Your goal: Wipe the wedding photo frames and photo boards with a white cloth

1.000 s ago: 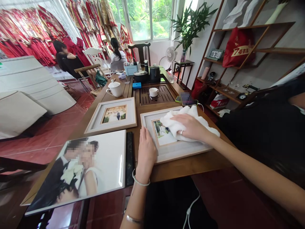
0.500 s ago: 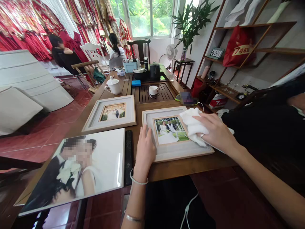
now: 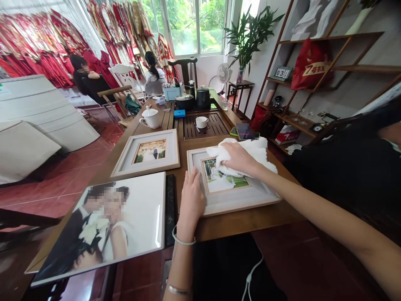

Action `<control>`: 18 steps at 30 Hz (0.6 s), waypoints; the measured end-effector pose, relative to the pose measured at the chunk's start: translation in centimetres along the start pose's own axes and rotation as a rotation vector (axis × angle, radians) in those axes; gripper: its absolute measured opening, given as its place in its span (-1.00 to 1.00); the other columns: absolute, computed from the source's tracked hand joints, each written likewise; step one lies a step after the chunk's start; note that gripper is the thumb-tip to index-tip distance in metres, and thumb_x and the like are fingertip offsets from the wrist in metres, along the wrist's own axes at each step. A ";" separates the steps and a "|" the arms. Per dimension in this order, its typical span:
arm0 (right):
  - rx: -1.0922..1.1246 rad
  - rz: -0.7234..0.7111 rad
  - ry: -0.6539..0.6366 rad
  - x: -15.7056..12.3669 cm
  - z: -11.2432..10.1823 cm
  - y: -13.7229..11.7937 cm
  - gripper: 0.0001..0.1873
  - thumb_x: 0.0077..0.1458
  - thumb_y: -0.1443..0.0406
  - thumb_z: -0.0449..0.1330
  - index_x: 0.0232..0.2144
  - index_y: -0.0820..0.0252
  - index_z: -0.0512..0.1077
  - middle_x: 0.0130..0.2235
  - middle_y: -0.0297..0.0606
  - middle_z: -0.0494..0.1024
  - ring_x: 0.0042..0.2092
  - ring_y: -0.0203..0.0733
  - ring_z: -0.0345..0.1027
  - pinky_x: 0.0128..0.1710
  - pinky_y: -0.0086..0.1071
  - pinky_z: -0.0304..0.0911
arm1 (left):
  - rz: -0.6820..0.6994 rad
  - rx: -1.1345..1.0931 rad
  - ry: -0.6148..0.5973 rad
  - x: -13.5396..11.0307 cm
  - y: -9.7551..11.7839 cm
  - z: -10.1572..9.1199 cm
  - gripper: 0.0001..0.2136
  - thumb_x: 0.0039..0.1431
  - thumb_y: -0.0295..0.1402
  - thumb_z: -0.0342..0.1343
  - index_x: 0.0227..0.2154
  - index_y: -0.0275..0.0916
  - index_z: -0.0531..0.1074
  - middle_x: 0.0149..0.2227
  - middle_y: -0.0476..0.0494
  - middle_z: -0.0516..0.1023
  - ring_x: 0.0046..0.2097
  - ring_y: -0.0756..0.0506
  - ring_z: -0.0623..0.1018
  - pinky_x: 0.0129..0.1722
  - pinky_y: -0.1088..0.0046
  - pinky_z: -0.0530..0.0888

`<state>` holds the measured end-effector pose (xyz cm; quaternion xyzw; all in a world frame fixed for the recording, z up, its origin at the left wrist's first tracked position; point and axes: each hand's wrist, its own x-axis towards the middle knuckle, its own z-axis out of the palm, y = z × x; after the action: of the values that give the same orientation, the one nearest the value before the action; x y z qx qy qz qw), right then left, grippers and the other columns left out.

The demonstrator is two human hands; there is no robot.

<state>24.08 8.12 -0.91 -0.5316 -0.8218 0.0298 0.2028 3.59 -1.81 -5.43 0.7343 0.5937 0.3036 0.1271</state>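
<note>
A light wooden picture frame (image 3: 213,205) lies flat on the table, holding a photo of a couple outdoors. My left hand (image 3: 191,194) grips its left edge. Under my right hand (image 3: 239,158) is a bunched white cloth (image 3: 257,152), pressed on the frame's upper part and covering much of the photo. My right fingers are closed on the cloth. To the left rests a second picture frame (image 3: 125,156) of the same kind. Nearer to me is a large glossy photo panel (image 3: 145,209) of a couple with flowers, extending over the table's left edge.
Farther back on the table are a white lidded mug (image 3: 151,118), a small white cup (image 3: 201,122) on a slatted tea tray (image 3: 191,133), a blue box (image 3: 179,113) and a phone (image 3: 247,131). Someone in black (image 3: 338,163) sits close on the right. Two other people are beyond the table.
My right hand has slid the cloth left and away from me, across the top of the photo. My left hand stays at the frame's left edge.
</note>
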 end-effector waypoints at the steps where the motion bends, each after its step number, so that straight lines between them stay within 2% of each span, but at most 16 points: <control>1: 0.030 -0.016 -0.006 0.3 0.3 -0.7 -0.48 -0.05 0.34 0.23 0.02 0.31 0.39 0.02 0.02 0.51 0.09 0.15 0.33 0.10 -0.09 0.21 | -0.001 -0.007 -0.003 0.0 0.0 0.0 -0.47 0.10 -0.70 -0.15 0.13 -0.36 0.35 0.33 -0.36 0.24 0.41 -0.29 0.07 0.35 0.01 0.19; 4: 0.124 -0.112 -0.058 0.5 1.0 -2.9 -0.43 -0.06 0.37 0.22 0.07 0.32 0.37 0.06 0.04 0.51 0.09 0.13 0.34 0.09 -0.08 0.21 | -0.001 -0.042 0.015 0.0 0.2 -0.1 -0.47 0.09 -0.71 -0.17 0.12 -0.36 0.35 0.31 -0.40 0.26 0.40 -0.30 0.11 0.34 -0.03 0.20; 8: 0.164 -0.363 -0.206 -0.8 0.8 -4.9 -0.35 -0.08 0.40 0.21 0.14 0.24 0.35 0.12 -0.01 0.47 0.16 0.17 0.27 0.16 0.14 0.07 | 0.006 -0.159 0.094 0.1 -0.1 0.3 -0.49 0.15 -0.66 -0.16 0.17 -0.34 0.27 0.25 -0.45 0.31 0.34 -0.29 0.25 0.29 -0.01 0.28; 11: 0.227 -0.504 -0.313 -2.8 -0.6 -4.9 -0.33 -0.09 0.46 0.19 0.15 0.25 0.36 0.08 -0.02 0.49 0.13 0.09 0.29 0.14 0.05 0.14 | -0.007 -0.212 0.123 -0.1 -0.7 0.8 -0.47 0.18 -0.62 -0.14 0.24 -0.36 0.17 0.30 -0.50 0.22 0.37 -0.30 0.20 0.30 -0.02 0.24; 14: 0.264 -0.537 -0.378 -5.3 -2.6 -4.2 -0.34 -0.12 0.53 0.18 0.11 0.26 0.40 0.03 -0.03 0.50 0.08 0.02 0.30 0.08 -0.11 0.24 | -0.022 -0.231 0.119 -0.3 -1.0 1.3 -0.42 0.18 -0.60 -0.12 0.29 -0.35 0.08 0.38 -0.48 0.06 0.41 -0.28 0.07 0.34 -0.01 0.15; 18: 0.137 -0.465 -0.362 -8.1 -4.7 -2.3 -0.26 -0.22 0.59 0.14 0.08 0.12 0.44 0.02 -0.11 0.50 0.02 0.01 0.33 -0.02 -0.14 0.31 | -0.087 -0.198 0.092 -0.3 -0.7 1.2 -0.45 0.21 -0.59 -0.16 0.28 -0.46 0.10 0.39 -0.56 -0.01 0.41 -0.31 0.06 0.34 0.00 0.16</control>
<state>26.69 -0.81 1.57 -0.3002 -0.9404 0.1320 0.0899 3.72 -1.75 -6.83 0.6770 0.5973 0.3882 0.1847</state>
